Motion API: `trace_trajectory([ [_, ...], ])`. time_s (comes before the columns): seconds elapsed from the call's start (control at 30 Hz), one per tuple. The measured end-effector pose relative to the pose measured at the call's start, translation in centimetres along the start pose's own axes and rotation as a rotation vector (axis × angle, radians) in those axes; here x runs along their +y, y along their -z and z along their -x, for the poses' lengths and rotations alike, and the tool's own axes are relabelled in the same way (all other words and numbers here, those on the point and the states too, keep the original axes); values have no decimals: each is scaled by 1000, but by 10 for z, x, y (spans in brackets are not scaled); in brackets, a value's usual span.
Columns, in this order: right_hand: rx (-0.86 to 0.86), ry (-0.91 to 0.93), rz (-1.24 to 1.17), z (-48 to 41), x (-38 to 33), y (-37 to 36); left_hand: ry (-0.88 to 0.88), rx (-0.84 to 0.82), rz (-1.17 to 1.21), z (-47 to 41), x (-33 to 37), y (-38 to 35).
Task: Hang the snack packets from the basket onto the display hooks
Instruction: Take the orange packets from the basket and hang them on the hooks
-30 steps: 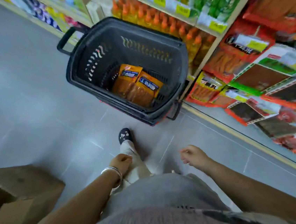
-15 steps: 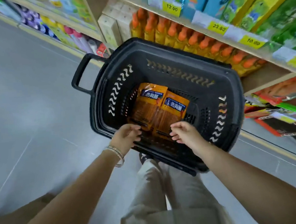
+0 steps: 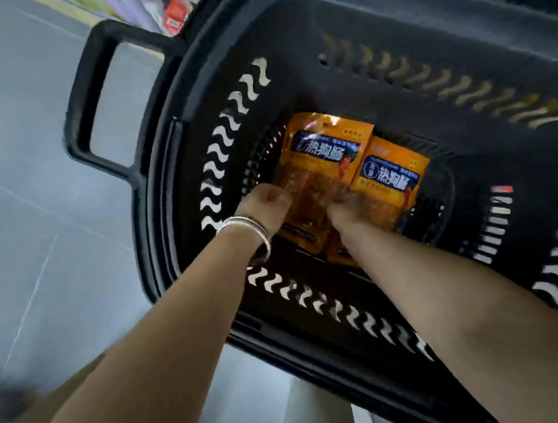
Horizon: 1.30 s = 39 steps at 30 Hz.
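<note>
Snack packets point(image 3: 326, 151), orange with blue labels, lie flat in the bottom of the black basket point(image 3: 225, 141). At least two sit side by side with their edges meeting, and more may be stacked beneath. Both arms reach down inside. The left hand point(image 3: 263, 209), with a silver bracelet point(image 3: 250, 230) at the wrist, is at the left edge of the nearer packet, and the right hand point(image 3: 343, 209) rests where the two packets meet. Motion blur hides the fingers, so I cannot tell whether either hand has closed on a packet or only touches it. The step in hand looks like the pick-up. To do it well, slide the fingers under the lower edge of a packet rather than pinching the slippery face. Take a small, squared stack, not a loose handful. Keep the label ends, where the hang hole most likely is, all turned the same way, then lift straight up, clear of the basket wall. The display hooks are out of view, so the packets should be sorted for hanging before turning to them.
</note>
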State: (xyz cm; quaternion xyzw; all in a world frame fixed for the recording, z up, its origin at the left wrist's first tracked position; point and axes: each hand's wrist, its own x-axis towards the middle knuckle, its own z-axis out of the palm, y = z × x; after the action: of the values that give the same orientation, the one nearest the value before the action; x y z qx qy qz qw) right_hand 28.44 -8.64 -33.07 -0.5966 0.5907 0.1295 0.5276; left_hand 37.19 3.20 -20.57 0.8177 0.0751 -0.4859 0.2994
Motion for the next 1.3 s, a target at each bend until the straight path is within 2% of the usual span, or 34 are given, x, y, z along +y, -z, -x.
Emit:
trace_trajectory([
  [0.1, 28, 24, 37, -1, 4, -2, 15, 5, 12, -3, -6, 0],
  [0.3, -13, 40, -111, 33, 14, 41, 55, -34, 48, -2, -4, -2],
  [0.4, -39, 34, -265, 54, 10, 73, 66, -20, 25, -3, -5, -4],
  [0.47, -135, -21, -356, 63, 4, 89, 83, -9, -12, -2, -5, -6],
  [0.53, -323, -75, -439, 68, -2, 100, 85, -16, -33, 3, 0, -5],
  [0.6, -555, -132, -482, 70, -7, 103, 107, -96, 11, 5, 3, -3],
  [0.67, -673, -165, -415, 63, -8, 100, 180, -210, 151, 3, 2, 0],
  [0.73, -583, -151, -319, 49, -2, 97, 176, -224, 203, 0, 0, 0],
  [0.83, -132, -109, -198, 17, 21, 99, 105, -128, 75, -7, -8, -2],
  [0.87, -28, -97, -176, 7, 31, 100, 110, -108, 69, -8, -10, -2],
  [1.03, 22, -65, 24, -18, 59, 83, 147, -89, 114, -12, -18, -1],
  [1.1, 72, -106, 86, -22, 57, 76, 123, -71, 96, -13, -18, -1],
  [1.2, 75, -186, 33, -24, 53, 74, 100, -67, 103, -13, -15, -1],
  [1.3, 125, -153, -34, -20, 50, 72, 96, -78, 102, -11, -14, -1],
])
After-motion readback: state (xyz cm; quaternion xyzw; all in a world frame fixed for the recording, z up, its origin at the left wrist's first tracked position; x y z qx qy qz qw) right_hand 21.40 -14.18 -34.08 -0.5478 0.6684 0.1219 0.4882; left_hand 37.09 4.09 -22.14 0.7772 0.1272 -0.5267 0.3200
